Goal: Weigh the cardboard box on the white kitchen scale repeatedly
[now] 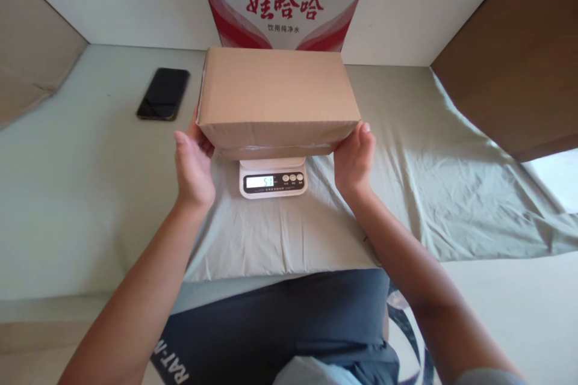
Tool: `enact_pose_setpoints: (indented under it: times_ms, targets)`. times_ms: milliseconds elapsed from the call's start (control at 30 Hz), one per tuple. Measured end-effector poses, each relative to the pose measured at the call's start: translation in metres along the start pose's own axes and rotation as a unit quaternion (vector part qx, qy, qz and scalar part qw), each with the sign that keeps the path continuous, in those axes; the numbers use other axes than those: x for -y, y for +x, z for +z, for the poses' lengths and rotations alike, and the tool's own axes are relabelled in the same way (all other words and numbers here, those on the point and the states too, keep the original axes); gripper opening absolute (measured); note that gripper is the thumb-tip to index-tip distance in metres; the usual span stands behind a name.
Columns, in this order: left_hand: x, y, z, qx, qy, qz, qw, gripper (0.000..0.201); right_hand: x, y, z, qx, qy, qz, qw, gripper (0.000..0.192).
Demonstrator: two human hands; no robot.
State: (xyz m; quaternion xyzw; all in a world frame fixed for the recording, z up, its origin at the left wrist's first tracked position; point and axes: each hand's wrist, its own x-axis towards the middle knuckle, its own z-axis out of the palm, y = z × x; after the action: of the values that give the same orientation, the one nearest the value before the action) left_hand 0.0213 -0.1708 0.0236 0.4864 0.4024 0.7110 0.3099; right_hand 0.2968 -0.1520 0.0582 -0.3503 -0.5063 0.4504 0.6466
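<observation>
Two open hands, left point(194, 162) and right point(354, 156), flat against cardboard box point(275, 93) sides.

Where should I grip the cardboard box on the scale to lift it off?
Grip the cardboard box by its two short ends, one from each side, where the left hand and right hand sit. It overhangs the small scale, leaving the lower edges reachable.

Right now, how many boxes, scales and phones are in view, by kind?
Plain cardboard boxes: 3
Printed red-and-white box: 1
Scale: 1
Phone: 1
Total: 6
</observation>
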Motion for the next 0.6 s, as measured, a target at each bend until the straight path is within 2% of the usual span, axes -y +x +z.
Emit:
enact_pose_setpoints:
  times_ms: [333,600]
  targets:
    - [-0.0053,0.0003,0.0041,0.022,-0.004,0.014,1.0,0.092,-0.0001,0.0023,0.003,-0.01,-0.001,0.009,1.0,0.078]
    - [-0.0067,-0.0046,0.0085,0.012,-0.009,0.008,1.0,0.095,0.004,0.0001,0.005,-0.01,-0.018,0.02,1.0,0.079]
